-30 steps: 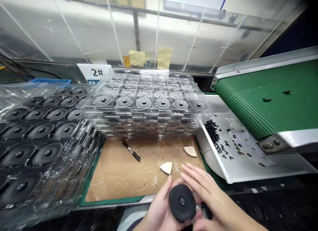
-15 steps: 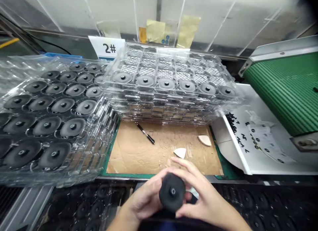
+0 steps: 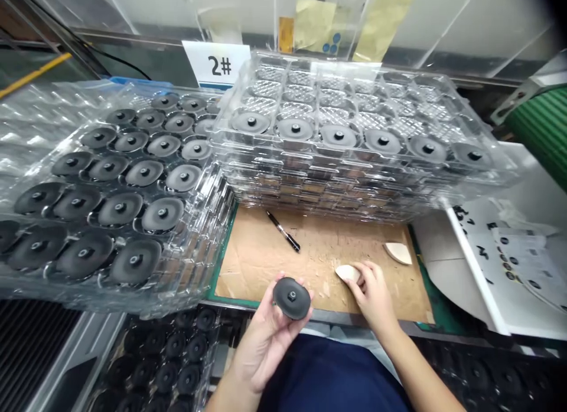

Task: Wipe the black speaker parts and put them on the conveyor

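My left hand (image 3: 268, 344) holds up a round black plastic cap (image 3: 292, 298) with a small stud at its centre, fingers around its edge. To the right, my right hand (image 3: 374, 294) is closed on a white, curved wedge-shaped pad (image 3: 347, 273), pinching it at the cardboard sheet (image 3: 252, 267). A similar pad (image 3: 398, 252) lies farther right on the cardboard. Toward the back left of the sheet rests a black pen (image 3: 283, 231).
A stack of clear trays (image 3: 336, 182) stands behind the cardboard, its top front row holding black caps. More filled trays (image 3: 186, 247) are on the left. At right are a white bin (image 3: 478, 270) with small black parts and a green conveyor belt (image 3: 543, 128).
My right hand has left the black cap, moved right and forward, and taken hold of the nearer white pad. The cap stays in my left hand. The view has shifted.
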A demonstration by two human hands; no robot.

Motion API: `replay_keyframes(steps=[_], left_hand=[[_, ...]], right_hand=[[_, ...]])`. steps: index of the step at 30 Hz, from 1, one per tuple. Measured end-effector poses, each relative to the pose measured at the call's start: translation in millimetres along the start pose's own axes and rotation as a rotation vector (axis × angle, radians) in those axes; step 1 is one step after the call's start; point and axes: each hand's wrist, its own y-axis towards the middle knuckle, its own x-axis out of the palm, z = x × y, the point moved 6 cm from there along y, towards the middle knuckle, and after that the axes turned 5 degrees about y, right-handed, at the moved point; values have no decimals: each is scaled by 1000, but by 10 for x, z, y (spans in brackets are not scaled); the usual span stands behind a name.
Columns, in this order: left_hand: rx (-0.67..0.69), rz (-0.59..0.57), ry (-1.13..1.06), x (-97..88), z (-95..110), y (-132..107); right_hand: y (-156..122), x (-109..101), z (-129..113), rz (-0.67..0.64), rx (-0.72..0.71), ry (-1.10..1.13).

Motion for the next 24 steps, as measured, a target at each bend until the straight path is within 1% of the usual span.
replay_keyframes(steps=[3, 5, 6, 8, 10, 11, 12, 13, 14, 16, 17, 18, 20, 21, 22, 24], left_hand=[[28, 28, 21, 47, 22, 2], [48, 38, 38, 78, 20, 14], [54, 37, 51, 99, 13, 25], [68, 32, 92, 153, 0, 53], [84, 12, 152, 229, -11, 79], [87, -2, 182, 271, -17, 86], [88, -15, 214, 314, -22, 87], [86, -28, 242, 354, -28, 83], [84, -33, 264, 389, -32, 74], [86, -13, 292, 437, -43, 50], [84, 0, 301, 459, -54, 38], [78, 10, 311, 482, -71, 28], [63, 0, 333, 542, -107, 10], [60, -19, 343, 577, -118, 2], [64, -45, 354, 612, -120, -7], [61, -86, 366, 662, -125, -20]], right_hand=[[9, 34, -82, -44, -72, 24], [63, -15, -252, -105, -110, 48], [97, -66, -375, -130, -119, 60], [145, -211, -699, -152, -132, 114], [124, -383, -1112, -136, -193, 233], [81, -464, -1335, -129, -266, 302], [16, -530, -1554, -134, -375, 332], [-51, -573, -1725, -155, -452, 342], [-113, -578, -1847, -216, -502, 328], [-195, -536, -1957, -360, -531, 259], [-207, -525, -1965, -392, -528, 228], [-200, -548, -1964, -357, -535, 208], [-177, -662, -1944, -194, -560, 216], [-185, -719, -1926, -150, -576, 246], [-206, -766, -1899, -155, -585, 284], [-282, -833, -1814, -278, -585, 339]])
